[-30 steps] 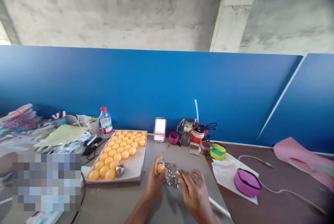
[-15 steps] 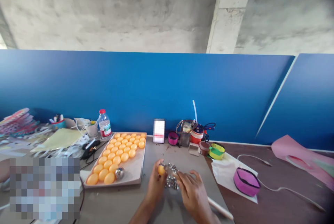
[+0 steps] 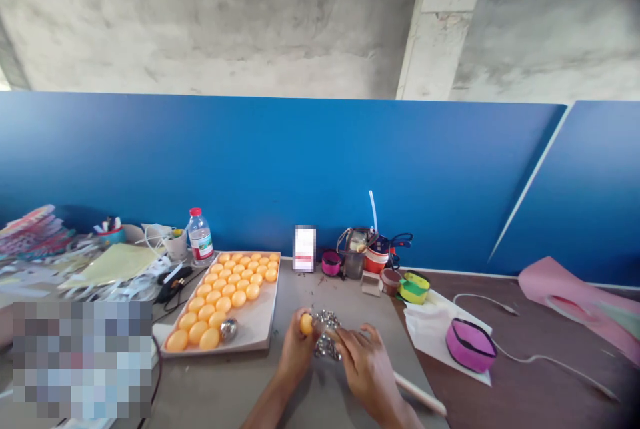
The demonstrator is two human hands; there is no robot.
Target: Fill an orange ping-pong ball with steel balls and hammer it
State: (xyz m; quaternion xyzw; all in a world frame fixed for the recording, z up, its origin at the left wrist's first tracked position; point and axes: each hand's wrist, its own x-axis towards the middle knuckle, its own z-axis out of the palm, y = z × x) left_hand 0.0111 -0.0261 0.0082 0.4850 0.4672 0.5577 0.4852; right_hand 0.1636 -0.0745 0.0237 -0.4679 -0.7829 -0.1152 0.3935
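My left hand is closed around an orange ping-pong ball, whose upper side shows between thumb and fingers. Close beside it, my right hand reaches in with thumb and index finger together; whatever the fingertips hold is too small to make out. Between and behind the hands, a pile of small shiny silver pieces lies on the grey mat. To the left stands a shallow white tray with rows of orange ping-pong balls. One silver-covered ball sits at the tray's near side.
A pale stick lies right of my right wrist. Farther right are a purple band on white paper and a white cable. Along the blue partition stand a bottle, tubs and cups. Another person's arm shows far left.
My left hand has shifted slightly left with the orange ball, which now shows a little differently between the fingers. My right hand stays near the silver pieces. The tray's contents look the same.
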